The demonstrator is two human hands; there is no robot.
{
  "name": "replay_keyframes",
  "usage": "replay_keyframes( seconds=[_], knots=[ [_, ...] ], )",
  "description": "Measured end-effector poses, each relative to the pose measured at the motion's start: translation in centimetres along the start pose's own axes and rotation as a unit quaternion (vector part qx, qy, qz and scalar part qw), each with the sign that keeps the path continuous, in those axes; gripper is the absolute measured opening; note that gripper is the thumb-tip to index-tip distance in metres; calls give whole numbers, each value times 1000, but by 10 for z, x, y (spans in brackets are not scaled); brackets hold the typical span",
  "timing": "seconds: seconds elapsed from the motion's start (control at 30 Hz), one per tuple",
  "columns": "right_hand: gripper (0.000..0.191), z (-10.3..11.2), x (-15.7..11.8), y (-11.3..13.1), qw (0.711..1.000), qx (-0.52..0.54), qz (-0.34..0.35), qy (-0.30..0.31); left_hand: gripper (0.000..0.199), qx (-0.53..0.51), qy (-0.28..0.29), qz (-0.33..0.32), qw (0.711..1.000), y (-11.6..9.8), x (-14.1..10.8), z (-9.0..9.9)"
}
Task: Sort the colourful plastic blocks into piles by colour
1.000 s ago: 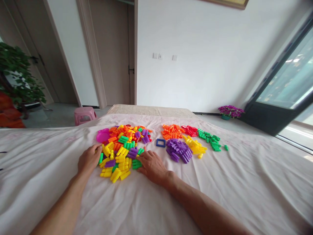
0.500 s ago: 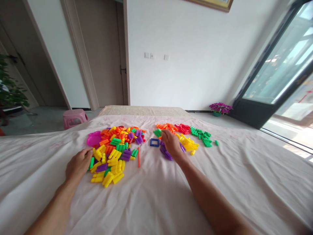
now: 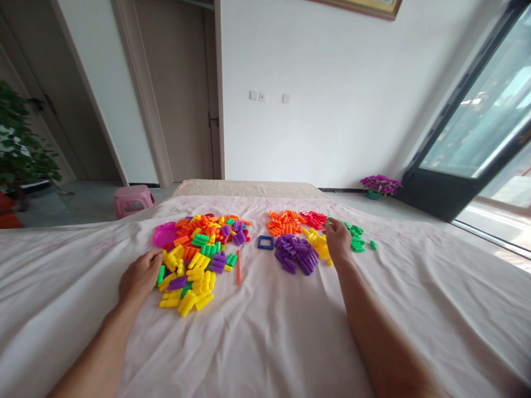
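My left hand (image 3: 139, 279) rests at the left edge of a mixed pile of plastic building blocks (image 3: 197, 271). Its fingers are bent together beside yellow and green pieces; whatever lies between them is hidden. Over the sorted groups on the right, my right hand (image 3: 339, 240) pinches a green plastic block (image 3: 329, 219) at the near left end of the green blocks (image 3: 357, 241). Beneath and beside that hand lie yellow blocks (image 3: 317, 241). Purple blocks (image 3: 296, 253), orange blocks (image 3: 284, 222) and red blocks (image 3: 313, 219) form separate groups close by.
Between the piles lie a blue square frame (image 3: 265, 242) and a thin orange stick (image 3: 238, 268). A pink round dish (image 3: 164, 236) touches the mixed pile. The cloth (image 3: 249, 342) is wrinkled. Beyond it stand a pink stool (image 3: 133, 200) and purple flowers (image 3: 380, 185).
My right hand has moved right with the green block, from above the purple group to the green group, uncovering the purple blocks. My left hand stays beside the mixed pile. The view has shifted slightly.
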State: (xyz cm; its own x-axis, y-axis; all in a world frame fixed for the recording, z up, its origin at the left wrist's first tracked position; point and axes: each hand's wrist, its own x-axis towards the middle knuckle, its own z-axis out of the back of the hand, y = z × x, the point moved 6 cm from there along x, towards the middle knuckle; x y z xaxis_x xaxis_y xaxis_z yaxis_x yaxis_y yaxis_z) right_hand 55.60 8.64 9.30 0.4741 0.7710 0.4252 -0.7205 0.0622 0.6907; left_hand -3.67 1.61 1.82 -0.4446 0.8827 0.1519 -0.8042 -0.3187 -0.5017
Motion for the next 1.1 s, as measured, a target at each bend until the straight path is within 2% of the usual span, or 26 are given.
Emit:
replay_keyframes(
  seconds=[0.07, 0.13, 0.2, 0.23, 0.3, 0.4, 0.53, 0.83, 1.0, 1.1],
  knots=[
    [44, -18, -21, 35, 994, 88, 47, 34, 54, -2, -2, 1, 1000, -1, -1, 1],
    [35, -38, -53, 79, 979, 114, 137, 103, 54, -7, 3, 1, 1000, -2, -1, 1],
    [28, -58, -95, 120, 941, 116, 249, 196, 53, -10, 5, 0, 1000, -2, -2, 1],
    [27, -68, -119, 136, 913, 111, 306, 247, 53, -10, 5, 0, 1000, -2, -1, 1],
    [29, -83, -158, 156, 864, 86, 391, 304, 52, -6, 0, -2, 1000, -2, -1, 1],
    [41, -101, -193, 162, 828, 24, 450, 335, 51, 0, -2, -3, 1000, -2, -1, 1],
    [41, -110, -202, 163, 821, -15, 456, 343, 51, 1, -1, 4, 1000, -1, 0, 0],
    [19, -108, -198, 163, 844, -45, 424, 325, 52, 7, -3, 5, 1000, -2, -1, 1],
    [14, -107, -196, 160, 855, 21, 405, 323, 52, -5, -1, 0, 1000, -2, -1, 1],
    [10, -97, -184, 158, 875, 82, 372, 298, 54, -4, 12, 13, 1000, 1, 1, -1]
  ],
)
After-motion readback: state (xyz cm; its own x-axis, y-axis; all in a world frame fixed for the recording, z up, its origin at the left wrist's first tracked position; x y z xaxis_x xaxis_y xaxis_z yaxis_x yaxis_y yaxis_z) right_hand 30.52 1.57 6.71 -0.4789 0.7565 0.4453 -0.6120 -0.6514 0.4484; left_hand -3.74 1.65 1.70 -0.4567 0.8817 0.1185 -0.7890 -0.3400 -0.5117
